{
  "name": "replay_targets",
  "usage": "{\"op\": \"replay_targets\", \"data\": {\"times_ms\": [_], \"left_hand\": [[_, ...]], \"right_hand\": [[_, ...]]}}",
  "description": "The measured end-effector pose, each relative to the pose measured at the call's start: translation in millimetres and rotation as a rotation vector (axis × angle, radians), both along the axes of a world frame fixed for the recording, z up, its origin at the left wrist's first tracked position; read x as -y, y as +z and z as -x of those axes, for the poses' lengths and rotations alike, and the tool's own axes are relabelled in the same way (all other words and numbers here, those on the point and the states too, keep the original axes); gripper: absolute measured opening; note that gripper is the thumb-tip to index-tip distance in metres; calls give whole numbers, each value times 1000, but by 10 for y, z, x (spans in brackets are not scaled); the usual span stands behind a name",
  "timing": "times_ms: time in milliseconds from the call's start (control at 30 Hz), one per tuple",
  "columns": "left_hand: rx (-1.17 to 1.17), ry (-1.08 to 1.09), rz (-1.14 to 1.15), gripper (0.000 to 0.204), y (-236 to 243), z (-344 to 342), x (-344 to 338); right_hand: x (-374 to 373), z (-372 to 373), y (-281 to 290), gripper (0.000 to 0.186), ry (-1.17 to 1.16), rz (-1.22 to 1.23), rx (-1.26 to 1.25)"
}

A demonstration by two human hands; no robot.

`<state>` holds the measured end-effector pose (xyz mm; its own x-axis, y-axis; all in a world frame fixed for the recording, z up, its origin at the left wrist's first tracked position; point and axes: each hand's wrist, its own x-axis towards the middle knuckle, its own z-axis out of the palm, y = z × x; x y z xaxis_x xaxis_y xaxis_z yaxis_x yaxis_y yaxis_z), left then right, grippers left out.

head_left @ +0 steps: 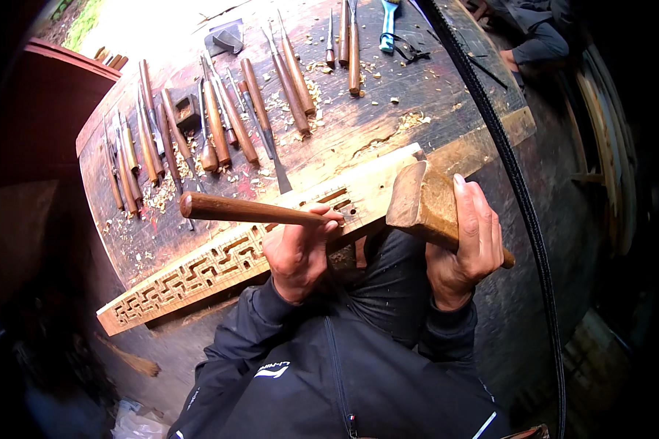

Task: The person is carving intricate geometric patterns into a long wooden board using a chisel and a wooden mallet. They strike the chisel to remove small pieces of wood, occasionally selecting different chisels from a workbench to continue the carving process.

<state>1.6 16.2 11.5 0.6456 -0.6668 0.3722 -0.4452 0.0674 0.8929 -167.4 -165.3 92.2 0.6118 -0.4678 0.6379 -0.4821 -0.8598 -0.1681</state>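
Observation:
A long pale board (220,267) lies slantwise along the near edge of the workbench, its left part cut with a pattern of angular slots and its right part mostly plain. My left hand (298,256) is closed around a chisel (249,211) with a brown wooden handle that points up to the left. The chisel's tip, by the slots near the middle of the board, is hidden by my fingers. To the right, my right hand (467,245) grips a wooden mallet (428,203). Its blocky head is held over the board's right part, apart from the chisel.
Several wooden-handled chisels (216,124) lie across the workbench (388,117) among wood shavings. A blue-handled brush (389,25) lies at the far side. A black cable (505,146) hangs down on the right. Another person's arm (538,45) shows at the far right.

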Motion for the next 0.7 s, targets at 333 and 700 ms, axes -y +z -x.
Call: {"op": "replay_targets", "data": {"times_ms": [333, 700], "left_hand": [[114, 32, -23, 28, 52, -33, 38], [366, -25, -18, 22, 42, -27, 88]], "right_hand": [[11, 18, 8, 53, 13, -14, -27], [52, 20, -11, 45, 45, 7, 34]]}}
